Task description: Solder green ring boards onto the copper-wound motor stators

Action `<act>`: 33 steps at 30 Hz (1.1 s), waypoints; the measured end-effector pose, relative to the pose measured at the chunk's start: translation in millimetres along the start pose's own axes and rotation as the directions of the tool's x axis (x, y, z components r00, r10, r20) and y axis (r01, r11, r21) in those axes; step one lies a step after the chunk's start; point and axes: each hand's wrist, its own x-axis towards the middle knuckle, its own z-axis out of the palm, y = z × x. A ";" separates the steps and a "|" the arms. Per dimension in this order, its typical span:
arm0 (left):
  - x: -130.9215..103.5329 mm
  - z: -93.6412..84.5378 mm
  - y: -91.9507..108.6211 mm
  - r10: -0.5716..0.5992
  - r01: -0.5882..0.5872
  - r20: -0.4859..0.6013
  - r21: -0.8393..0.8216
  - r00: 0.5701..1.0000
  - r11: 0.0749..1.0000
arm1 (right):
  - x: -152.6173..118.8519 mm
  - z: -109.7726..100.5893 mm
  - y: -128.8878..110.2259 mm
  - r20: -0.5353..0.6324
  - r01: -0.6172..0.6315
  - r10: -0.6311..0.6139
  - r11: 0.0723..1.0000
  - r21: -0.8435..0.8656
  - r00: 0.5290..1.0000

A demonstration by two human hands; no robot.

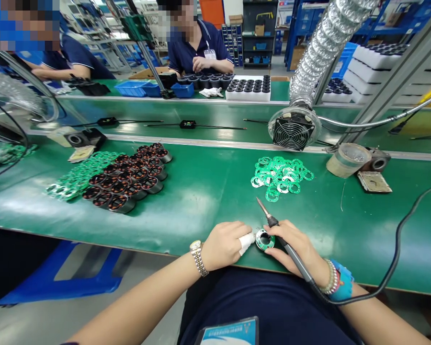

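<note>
A soldering iron (290, 251) lies across my right hand (298, 247), its bare tip pointing up and left over the bench. The thumb and fingers of that hand also reach around a small round part with a ring-shaped circuit board (261, 242) on top, near the bench's front edge. My left hand (230, 244) is closed, with its white-wrapped finger against the left side of this part. Farther forward is a loose pile of green ring circuit boards (282, 175). Motor stators with copper windings (129, 177) stand in rows to the left.
More green boards (82, 175) lie beyond the stators. At right are a cloudy tub (348, 160), an iron holder (379, 163) and a sponge tray (374, 182). A fan (293, 134) hangs below a foil duct (314, 52). The iron's cable (398, 239) loops right. Co-workers (201, 48) sit opposite.
</note>
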 end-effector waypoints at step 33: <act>11.6 27.4 37.2 -0.792 0.619 0.104 -0.687 0.602 0.381 | -1.2 3.3 -1.6 -0.010 0.001 -0.001 1.000 -0.017 1.000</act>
